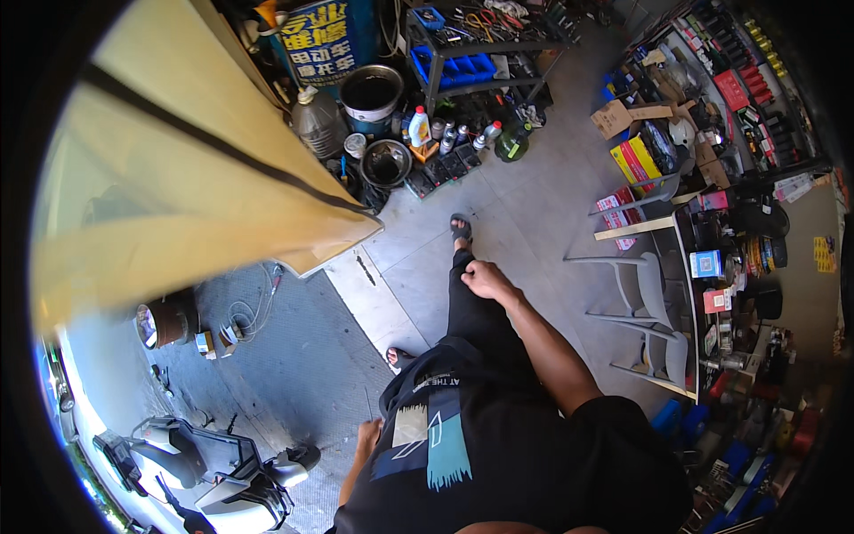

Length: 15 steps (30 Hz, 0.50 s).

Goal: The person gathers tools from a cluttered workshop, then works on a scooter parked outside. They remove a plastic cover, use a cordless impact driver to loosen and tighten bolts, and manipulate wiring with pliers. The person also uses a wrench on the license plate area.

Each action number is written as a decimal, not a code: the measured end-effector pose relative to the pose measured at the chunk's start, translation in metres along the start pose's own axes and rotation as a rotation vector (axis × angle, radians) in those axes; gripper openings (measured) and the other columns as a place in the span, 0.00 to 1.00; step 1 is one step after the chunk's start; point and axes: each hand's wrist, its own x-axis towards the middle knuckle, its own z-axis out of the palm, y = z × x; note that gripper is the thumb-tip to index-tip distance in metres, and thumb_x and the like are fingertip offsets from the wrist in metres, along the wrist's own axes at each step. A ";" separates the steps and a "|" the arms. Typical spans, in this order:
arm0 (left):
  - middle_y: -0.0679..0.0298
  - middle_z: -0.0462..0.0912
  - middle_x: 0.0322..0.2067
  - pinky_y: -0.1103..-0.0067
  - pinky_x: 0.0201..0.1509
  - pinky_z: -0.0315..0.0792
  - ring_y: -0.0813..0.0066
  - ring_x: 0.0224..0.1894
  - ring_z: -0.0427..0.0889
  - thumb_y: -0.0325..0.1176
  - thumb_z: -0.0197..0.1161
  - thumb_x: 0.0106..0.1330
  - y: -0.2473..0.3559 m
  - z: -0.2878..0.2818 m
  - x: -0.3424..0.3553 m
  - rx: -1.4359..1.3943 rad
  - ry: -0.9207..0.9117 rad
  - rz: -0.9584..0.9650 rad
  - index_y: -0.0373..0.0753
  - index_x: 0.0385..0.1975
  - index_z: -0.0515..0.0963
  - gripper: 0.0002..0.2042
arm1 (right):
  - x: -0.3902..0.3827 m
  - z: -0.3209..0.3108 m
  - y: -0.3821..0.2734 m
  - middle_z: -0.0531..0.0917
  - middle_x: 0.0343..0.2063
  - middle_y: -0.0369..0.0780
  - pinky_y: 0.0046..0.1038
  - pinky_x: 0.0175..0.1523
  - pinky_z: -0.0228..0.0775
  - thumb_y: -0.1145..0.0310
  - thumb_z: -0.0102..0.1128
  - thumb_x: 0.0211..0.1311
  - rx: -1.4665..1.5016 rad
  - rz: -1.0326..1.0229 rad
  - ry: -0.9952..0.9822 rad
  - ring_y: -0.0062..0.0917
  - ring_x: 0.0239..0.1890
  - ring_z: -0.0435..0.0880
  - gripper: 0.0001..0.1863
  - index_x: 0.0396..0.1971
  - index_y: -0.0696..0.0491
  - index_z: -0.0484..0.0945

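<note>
a blue banner at eleven o'clock carries four rows of bold characters, two yellow above two white. pale lettering, partly lost in folds, crosses the black shirt at six o'clock. at two o'clock stands one yellow-and-red printed box.

below the banner, one bucket and one smaller basin both look dark inside; a clear plastic jug sits left of them. one white bottle with a red cap stands toward twelve o'clock, near one round green bottle. just past twelve, a rack holds blue trays under a heap of hand tools. a drum near nine o'clock has items in its mouth, too small to tell.

the two hands are well apart. the right hand, toward three o'clock, is curled against the black trousers, which lie at the centre. the left hand, near seven, is beside the shirt; whether it grips anything i cannot tell.
</note>
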 end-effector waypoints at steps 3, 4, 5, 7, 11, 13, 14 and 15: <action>0.46 0.91 0.38 0.59 0.40 0.81 0.55 0.38 0.92 0.45 0.63 0.68 0.013 0.004 -0.039 0.044 -0.150 -0.182 0.35 0.34 0.88 0.18 | 0.070 -0.063 0.068 0.91 0.43 0.50 0.40 0.55 0.80 0.56 0.66 0.71 0.006 0.114 0.012 0.45 0.48 0.90 0.18 0.44 0.58 0.87; 0.49 0.92 0.36 0.59 0.40 0.82 0.54 0.40 0.93 0.43 0.62 0.69 0.027 -0.002 -0.051 0.471 -0.204 0.174 0.38 0.32 0.89 0.15 | 0.104 -0.086 0.094 0.91 0.42 0.49 0.40 0.54 0.80 0.56 0.66 0.71 0.012 0.137 0.017 0.44 0.47 0.90 0.18 0.44 0.58 0.87; 0.52 0.92 0.35 0.59 0.40 0.83 0.54 0.41 0.93 0.41 0.61 0.69 0.049 -0.007 -0.055 0.883 -0.254 0.542 0.41 0.30 0.89 0.14 | 0.146 -0.109 0.120 0.91 0.41 0.49 0.40 0.54 0.80 0.56 0.66 0.71 0.013 0.119 0.022 0.44 0.47 0.90 0.18 0.44 0.58 0.87; 0.57 0.90 0.31 0.60 0.35 0.82 0.57 0.35 0.91 0.40 0.60 0.70 0.119 -0.011 -0.041 0.730 -0.350 0.138 0.42 0.34 0.88 0.12 | 0.247 -0.149 0.174 0.90 0.42 0.50 0.42 0.55 0.80 0.57 0.64 0.71 0.124 0.139 0.055 0.46 0.48 0.89 0.17 0.43 0.58 0.86; 0.63 0.81 0.20 0.64 0.23 0.76 0.63 0.21 0.84 0.39 0.60 0.73 0.336 0.007 0.033 -0.719 0.025 -0.772 0.40 0.36 0.85 0.11 | 0.524 -0.186 0.273 0.88 0.42 0.55 0.51 0.53 0.78 0.56 0.60 0.72 -0.142 0.104 0.176 0.54 0.47 0.86 0.19 0.36 0.59 0.84; 0.66 0.77 0.19 0.67 0.18 0.72 0.67 0.16 0.78 0.40 0.62 0.74 0.463 0.034 0.094 -0.719 -0.037 -0.723 0.38 0.36 0.82 0.12 | 0.672 -0.182 0.323 0.86 0.37 0.56 0.51 0.49 0.78 0.57 0.61 0.70 -0.030 0.018 0.211 0.57 0.44 0.85 0.19 0.31 0.60 0.84; 0.67 0.76 0.19 0.69 0.17 0.70 0.71 0.14 0.74 0.42 0.64 0.75 0.526 0.051 0.128 -0.670 -0.083 -0.680 0.36 0.35 0.80 0.14 | 0.747 -0.176 0.346 0.87 0.28 0.52 0.47 0.40 0.80 0.56 0.62 0.72 -0.078 -0.074 0.256 0.50 0.32 0.88 0.20 0.29 0.59 0.83; 0.67 0.76 0.20 0.71 0.17 0.69 0.73 0.14 0.73 0.44 0.65 0.75 0.576 0.069 0.152 -0.617 -0.137 -0.570 0.36 0.35 0.80 0.15 | 0.808 -0.164 0.361 0.86 0.21 0.44 0.41 0.30 0.77 0.55 0.62 0.74 0.240 0.141 0.146 0.35 0.20 0.86 0.21 0.25 0.56 0.82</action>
